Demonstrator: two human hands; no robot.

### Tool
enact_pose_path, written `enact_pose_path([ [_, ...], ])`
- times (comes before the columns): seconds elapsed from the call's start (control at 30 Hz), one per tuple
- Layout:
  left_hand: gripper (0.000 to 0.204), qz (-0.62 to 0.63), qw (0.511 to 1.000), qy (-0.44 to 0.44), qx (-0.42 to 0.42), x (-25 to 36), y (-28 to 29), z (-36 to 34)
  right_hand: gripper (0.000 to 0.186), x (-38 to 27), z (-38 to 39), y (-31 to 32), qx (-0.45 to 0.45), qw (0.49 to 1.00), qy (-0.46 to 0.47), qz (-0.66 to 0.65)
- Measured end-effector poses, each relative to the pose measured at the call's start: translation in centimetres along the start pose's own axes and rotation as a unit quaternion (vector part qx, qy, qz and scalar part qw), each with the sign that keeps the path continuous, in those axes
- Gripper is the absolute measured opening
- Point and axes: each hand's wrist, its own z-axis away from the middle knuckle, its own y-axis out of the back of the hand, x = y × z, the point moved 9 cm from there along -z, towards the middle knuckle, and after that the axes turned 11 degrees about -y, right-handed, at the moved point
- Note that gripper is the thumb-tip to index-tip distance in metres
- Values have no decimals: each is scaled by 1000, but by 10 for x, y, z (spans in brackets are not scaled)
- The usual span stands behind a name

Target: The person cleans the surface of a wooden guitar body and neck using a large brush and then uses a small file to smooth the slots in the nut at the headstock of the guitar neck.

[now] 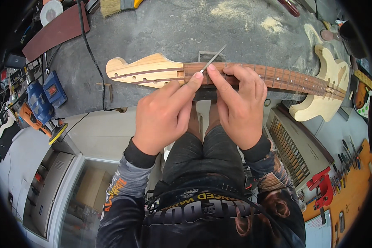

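Guitar neck (285, 79) lies lengthwise along the near edge of the table (153, 37), its pale headstock (134, 71) to the left and its far end over the pale guitar body (337, 60). Left hand (165, 108) pinches one end of a thin metal tool (217, 54), probably a file, between thumb and forefinger; the tool slants across the dark fingerboard close to the headstock and reaches past its far edge. Right hand (240, 101) rests on the fingerboard, index fingertip just beside the tool; whether its thumb grips the neck cannot be told. Judged good practice: light, even strokes at one constant angle, the right fingertip serving as a guide, the neck kept from rocking. Chief risk: a skid scoring the wood. Dust brushed off between passes should keep the contact line readable.
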Motion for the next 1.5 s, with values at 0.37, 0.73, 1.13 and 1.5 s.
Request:
enact_pose_path([
  [0.37,41,634,713,259,151,-20,-40,68,75,0,1,0,-4,1000,4,17],
  [0.73,44,443,868,111,194,7,-22,29,56,-12,14,24,-22,987,7,-157],
  [1.13,59,383,914,57,118,41,-41,11,23,36,44,-12,-269,722,-343,-536],
  [1.5,35,-110,984,-96,98,1,21,-38,43,57,34,-3,-322,707,-342,-528],
])
